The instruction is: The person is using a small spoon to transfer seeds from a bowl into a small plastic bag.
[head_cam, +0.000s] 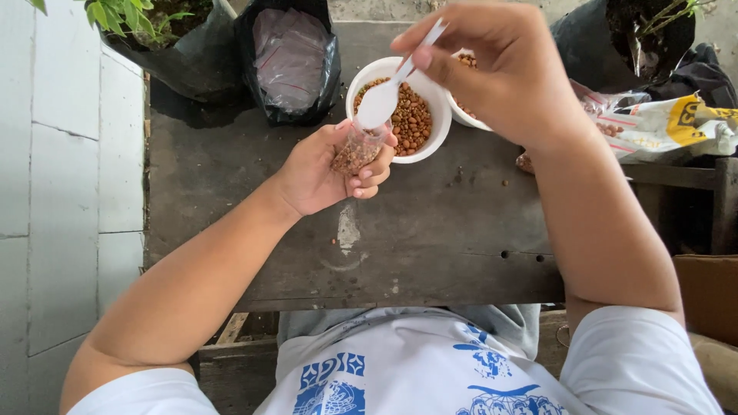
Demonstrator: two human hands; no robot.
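Note:
My left hand [327, 173] holds a small clear plastic bag [356, 151] partly filled with brown pellets, its mouth turned up. My right hand [500, 65] grips a white plastic spoon [382, 98] by the handle, with the spoon's bowl resting right over the bag's opening. Just behind them stands a white bowl [440, 104] full of brown and reddish pellets. A second white bowl [466, 115] with the same pellets sits to its right, mostly hidden by my right hand.
A dark worn wooden table [430, 238] carries everything. A black bag holding a stack of clear small bags [292, 58] stands at the back. Black plant pots [181, 46] sit at the back left and right. An opened printed sack [661, 127] lies at right.

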